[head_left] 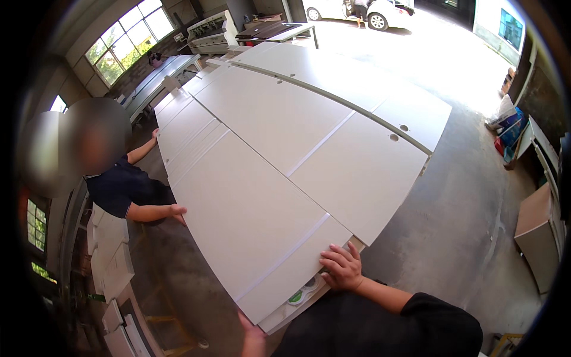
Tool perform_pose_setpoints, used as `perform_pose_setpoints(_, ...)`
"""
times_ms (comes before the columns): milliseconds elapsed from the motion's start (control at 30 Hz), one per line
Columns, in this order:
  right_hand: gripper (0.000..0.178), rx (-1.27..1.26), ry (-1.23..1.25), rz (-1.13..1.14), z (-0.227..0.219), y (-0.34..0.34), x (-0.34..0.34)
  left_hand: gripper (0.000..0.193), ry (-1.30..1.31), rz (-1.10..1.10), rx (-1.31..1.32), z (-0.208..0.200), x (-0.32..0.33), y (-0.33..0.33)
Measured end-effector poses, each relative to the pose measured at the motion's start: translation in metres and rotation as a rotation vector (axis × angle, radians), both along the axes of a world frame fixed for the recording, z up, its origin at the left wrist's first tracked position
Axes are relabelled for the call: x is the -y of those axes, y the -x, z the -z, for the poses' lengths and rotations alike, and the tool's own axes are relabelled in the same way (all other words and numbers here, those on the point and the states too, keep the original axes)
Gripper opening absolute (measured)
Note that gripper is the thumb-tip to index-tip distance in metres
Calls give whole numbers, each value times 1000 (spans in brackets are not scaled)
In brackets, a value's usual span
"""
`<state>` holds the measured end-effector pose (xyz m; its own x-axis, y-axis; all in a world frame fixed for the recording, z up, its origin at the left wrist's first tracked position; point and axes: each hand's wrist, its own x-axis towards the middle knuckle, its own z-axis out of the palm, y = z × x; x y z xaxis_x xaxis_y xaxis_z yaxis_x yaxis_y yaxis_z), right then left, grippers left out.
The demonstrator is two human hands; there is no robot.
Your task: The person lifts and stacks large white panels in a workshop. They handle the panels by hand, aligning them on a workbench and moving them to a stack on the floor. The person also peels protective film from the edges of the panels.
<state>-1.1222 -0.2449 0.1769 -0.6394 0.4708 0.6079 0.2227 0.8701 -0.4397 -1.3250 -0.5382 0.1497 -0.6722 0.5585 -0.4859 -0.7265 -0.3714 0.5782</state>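
Observation:
A long white panel (256, 220) lies at the near left of several pale panels spread over a broad stack. At its near left corner is my left hand (253, 334), closed on the edge, with its fingers partly hidden by the board. My right hand (343, 269) lies on the panel's near end with its fingers spread and the palm over the edge. Between my hands, a white and green roll-like object (303, 293) sits on a lower board, partly covered by the panel. A co-worker's hands (178, 211) touch the panels' left edge.
A co-worker in a dark shirt (119, 184) stands at the left. Behind them are a long bench (157, 83) and a machine (211, 33). Stacked boards (110, 256) stand at the lower left, a cabinet (538, 220) at the right. A white car (380, 15) is outside.

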Motion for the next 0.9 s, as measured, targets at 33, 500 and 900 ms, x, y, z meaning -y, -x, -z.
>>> perform_pose_setpoints(33, 41, -3, -2, 12, -1, 2, 1, 65, -6, 12, 9, -2, -2, 2)
perform_pose_setpoints(500, 40, 158, -88, -107, -1, 1, 22, 67, 159, 35, -31, 0, 2, -5)
perform_pose_setpoints(900, 91, 312, -243, -93, 11, -11, 34, 65, 37, -70, 65, 35, 3, 2)
